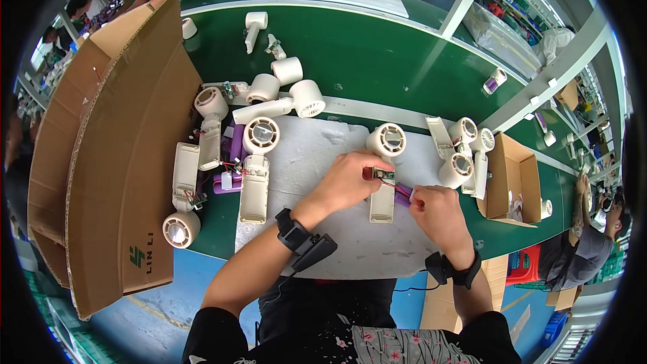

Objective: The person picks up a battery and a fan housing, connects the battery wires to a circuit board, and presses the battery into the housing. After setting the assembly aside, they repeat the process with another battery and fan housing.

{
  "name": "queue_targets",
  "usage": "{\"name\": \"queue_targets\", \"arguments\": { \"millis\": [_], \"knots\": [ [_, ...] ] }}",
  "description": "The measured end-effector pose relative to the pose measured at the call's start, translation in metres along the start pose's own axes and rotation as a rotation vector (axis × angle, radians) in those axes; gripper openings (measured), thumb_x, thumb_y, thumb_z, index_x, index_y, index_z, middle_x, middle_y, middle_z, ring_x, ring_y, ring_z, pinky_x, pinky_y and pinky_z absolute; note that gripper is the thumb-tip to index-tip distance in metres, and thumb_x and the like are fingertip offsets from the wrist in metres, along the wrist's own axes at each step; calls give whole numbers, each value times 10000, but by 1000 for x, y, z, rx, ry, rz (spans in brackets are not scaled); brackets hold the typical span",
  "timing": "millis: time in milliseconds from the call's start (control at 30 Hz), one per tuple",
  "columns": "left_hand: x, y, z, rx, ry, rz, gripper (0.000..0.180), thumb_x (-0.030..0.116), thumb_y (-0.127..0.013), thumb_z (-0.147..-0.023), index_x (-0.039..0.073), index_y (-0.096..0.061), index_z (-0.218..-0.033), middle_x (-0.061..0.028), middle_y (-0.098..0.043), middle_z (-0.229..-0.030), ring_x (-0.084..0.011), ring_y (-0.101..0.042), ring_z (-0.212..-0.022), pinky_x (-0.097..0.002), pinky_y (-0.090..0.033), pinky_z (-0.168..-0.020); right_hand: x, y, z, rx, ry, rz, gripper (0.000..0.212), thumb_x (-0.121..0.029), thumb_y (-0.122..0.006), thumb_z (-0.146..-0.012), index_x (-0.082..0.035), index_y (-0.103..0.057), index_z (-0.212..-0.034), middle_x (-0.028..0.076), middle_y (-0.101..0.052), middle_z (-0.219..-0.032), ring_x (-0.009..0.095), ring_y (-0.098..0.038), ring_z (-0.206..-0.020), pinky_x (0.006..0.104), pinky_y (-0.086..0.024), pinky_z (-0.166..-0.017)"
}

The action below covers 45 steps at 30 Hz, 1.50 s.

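My left hand [349,180] pinches a small green circuit board [385,174] over the opened handle of a cream handheld fan [381,210]. The fan's round head [387,139] points away from me, past my fingers. Red and dark wires run from the board toward a purple battery cell [403,193]. Closed around the cell's right end is my right hand [437,210], whose fingers partly hide it. The fan lies on a white foam sheet [317,229], with its handle cavity partly covered by my left hand and the board.
A tall cardboard box [125,162] stands at the left. Several cream fans, such as one with an open handle [255,192], lie beside it, among purple cells [226,183]. More fans [458,168] lie right, next to a small open carton [512,182]. Other people sit farther off.
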<state>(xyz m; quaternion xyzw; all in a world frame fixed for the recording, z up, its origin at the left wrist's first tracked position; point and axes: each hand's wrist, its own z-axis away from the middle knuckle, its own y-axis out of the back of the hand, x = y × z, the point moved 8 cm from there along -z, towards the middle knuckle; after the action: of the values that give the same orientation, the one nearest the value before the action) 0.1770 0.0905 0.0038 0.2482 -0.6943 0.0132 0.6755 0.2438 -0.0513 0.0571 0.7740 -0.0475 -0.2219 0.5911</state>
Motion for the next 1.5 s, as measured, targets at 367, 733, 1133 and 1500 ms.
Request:
{"name": "queue_targets", "arguments": {
  "millis": [367, 733, 1133, 1500],
  "knots": [
    [0, -4, 1, -24, -8, 3, 320, 23, -650, -768, 91, -724, -1071, -52, -680, -996, -129, -623, -758, -267, -522, -732, 10, 7, 10, 47, -16, -153, 81, -9, -694, -756, 35, -694, -825, 198, -702, -928, 329, -683, -736, 356, -559, -691],
    [1, 0, -1, 3, -1, -5, 318, 19, -655, -775, 90, -723, -1077, -40, -681, -920, -111, -610, -718, -263, -513, -683, -15, -5, 2, 42, 68, 170, 88, -8, -646, -732, 14, -589, -669, 149, -643, -693, 347, -633, -656, 411, -522, -649],
    [-3, 0, 0, -8, -8, -11, 324, 24, -654, -770, 87, -722, -1081, -53, -684, -912, -126, -619, -723, -276, -519, -700, 17, -1, 10, 65, -116, -99, 46, 14, -672, -729, 30, -647, -764, 140, -699, -840, 297, -674, -671, 327, -549, -629],
    [-2, -1, 2, 3, -47, -11, 316, 29, -654, -764, 98, -727, -1064, -90, -696, -956, -167, -639, -744, -299, -534, -739, 13, -4, 13, 72, -113, -282, 56, 30, -640, -795, 45, -608, -838, 145, -663, -852, 280, -650, -680, 334, -525, -634]
  ]
}}
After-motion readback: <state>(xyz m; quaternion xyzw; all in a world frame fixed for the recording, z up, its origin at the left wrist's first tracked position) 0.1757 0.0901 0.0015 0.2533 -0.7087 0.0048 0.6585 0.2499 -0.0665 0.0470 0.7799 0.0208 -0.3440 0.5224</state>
